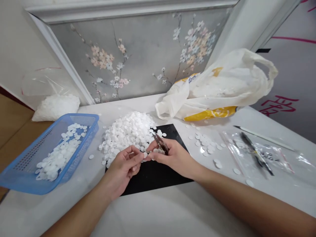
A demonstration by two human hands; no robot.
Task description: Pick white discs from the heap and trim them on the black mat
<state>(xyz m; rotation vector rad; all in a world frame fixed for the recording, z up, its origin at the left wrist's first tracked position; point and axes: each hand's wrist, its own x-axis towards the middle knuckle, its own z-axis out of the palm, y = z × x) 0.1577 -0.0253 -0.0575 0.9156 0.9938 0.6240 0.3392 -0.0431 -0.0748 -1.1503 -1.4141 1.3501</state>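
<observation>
Snips [163, 144] clamped in right hand [176, 158]; left hand [124, 169] pinches 1 white disc [145, 154] over black mat [155, 176], well apart from blue basket [74, 163] rim.

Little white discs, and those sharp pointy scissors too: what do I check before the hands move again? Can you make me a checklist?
1. Disc pinched in the left hand's fingertips: ok.
2. Pointed tool held in the right hand: ok.
3. Tool's tips aimed away from the left fingers: ok, they point over the big pile of discs.
4. Held disc's edge neat: cannot tell, it is too small and partly covered.
5. Blue basket wholly on the table: not ok, its left end seems to stick out past the edge.
6. All discs gathered up: not ok, loose ones lie to the right.
</observation>
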